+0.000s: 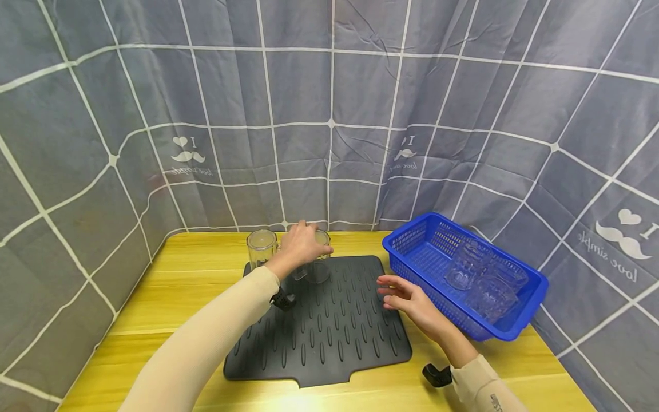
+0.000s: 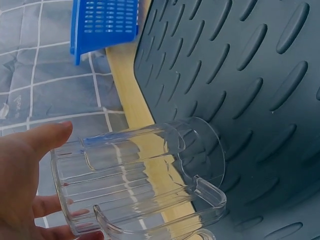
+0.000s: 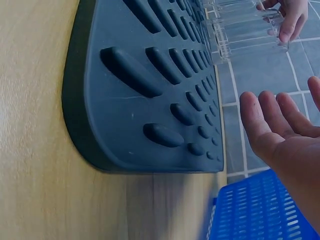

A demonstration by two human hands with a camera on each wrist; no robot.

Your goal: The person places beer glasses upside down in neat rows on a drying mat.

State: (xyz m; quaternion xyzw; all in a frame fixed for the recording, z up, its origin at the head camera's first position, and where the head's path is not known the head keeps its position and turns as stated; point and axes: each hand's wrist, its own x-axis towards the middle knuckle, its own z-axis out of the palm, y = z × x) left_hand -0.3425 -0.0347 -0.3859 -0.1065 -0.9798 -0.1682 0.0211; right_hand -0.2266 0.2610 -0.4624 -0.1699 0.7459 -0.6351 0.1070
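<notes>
A clear glass mug [image 2: 135, 175] stands on the dark grey ridged mat [image 1: 329, 320], its handle towards the left. My left hand [image 1: 301, 243] is at its upper end, thumb on one side of the rim and fingers round the other; part of the mug is hidden behind this hand in the head view. Left of it stands another clear glass mug [image 1: 261, 246]. My right hand [image 1: 412, 303] hovers over the mat's right edge, fingers loosely bent and nothing in them. Beside it is a blue plastic basket [image 1: 407, 243] with clear glassware [image 1: 463, 269] inside.
The mat lies on a yellow wood-grain table [image 1: 170, 280]. A grey checked curtain [image 1: 329, 154] hangs around the table's back and sides. The basket stands at the table's right, angled beside the mat.
</notes>
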